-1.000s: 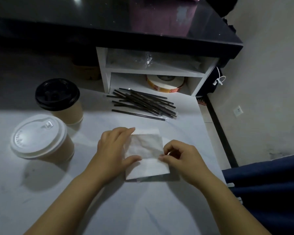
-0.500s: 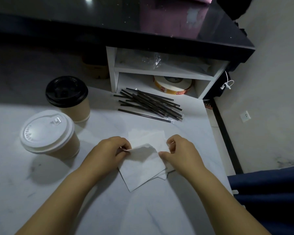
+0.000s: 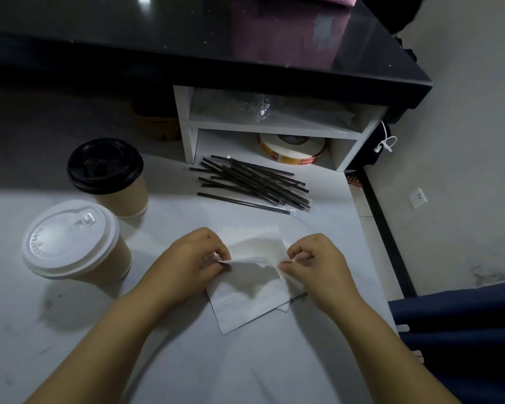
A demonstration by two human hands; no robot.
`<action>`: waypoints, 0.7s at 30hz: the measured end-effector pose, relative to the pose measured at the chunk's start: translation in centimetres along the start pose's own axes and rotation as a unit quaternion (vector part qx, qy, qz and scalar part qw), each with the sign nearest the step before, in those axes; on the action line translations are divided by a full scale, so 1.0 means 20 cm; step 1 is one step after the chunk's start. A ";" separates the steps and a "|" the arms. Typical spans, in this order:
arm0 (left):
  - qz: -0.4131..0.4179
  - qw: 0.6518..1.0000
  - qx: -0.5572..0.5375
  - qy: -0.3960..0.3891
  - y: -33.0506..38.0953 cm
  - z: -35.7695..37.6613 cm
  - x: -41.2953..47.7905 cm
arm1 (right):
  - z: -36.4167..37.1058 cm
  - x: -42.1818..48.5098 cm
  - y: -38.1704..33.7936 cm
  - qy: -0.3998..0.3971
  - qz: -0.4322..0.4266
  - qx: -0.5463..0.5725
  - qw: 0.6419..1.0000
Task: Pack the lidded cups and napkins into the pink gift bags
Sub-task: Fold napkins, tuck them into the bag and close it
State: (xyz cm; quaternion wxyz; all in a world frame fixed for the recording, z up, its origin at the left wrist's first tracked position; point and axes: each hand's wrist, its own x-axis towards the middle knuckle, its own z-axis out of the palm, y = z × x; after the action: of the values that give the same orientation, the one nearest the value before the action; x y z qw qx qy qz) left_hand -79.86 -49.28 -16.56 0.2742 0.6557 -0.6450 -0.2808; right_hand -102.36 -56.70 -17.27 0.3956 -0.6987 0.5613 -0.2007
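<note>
Left hand (image 3: pixel 194 262) and right hand (image 3: pixel 312 262), each with thumb and forefinger pinched on the top layer of a white napkin (image 3: pixel 245 298), peel it up from the desk (image 3: pixel 187 360). The napkin lies skewed, one corner pointing to the near edge, close to the desk's right edge. White-lidded cup (image 3: pixel 70 243) and black-lidded cup (image 3: pixel 108 173) stand upright toward the left edge. Black straws (image 3: pixel 254 185) lie toward the far right corner. The near desk surface is bare.

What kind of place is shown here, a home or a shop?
Probably a cafe or drinks-shop counter. Two lidded paper cups, black lid and white lid, stand on a white worktop, beside a pile of wrapped black straws and a sticker roll.
</note>
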 end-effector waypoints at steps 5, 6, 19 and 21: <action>0.010 1.000 0.022 0.017 0.00 0.03 0.01 | -0.03 -0.01 0.01 -0.023 0.001 0.050 0.998; 0.016 1.000 0.019 0.017 0.00 0.03 0.01 | -0.03 -0.01 0.01 -0.047 0.012 0.075 0.996; -0.099 0.995 0.003 -0.014 0.01 0.01 0.12 | -0.09 0.15 -0.03 -0.050 0.024 0.031 0.998; -0.116 0.993 0.012 -0.017 0.00 0.00 0.14 | -0.08 0.23 -0.05 -0.025 0.003 -0.021 0.999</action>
State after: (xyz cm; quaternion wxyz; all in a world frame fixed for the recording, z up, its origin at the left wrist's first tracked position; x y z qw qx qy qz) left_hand -79.86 -51.99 -16.60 0.2210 0.7244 -0.5726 -0.3138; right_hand -101.59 -61.46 -16.24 0.3957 -0.7098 0.5576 -0.1698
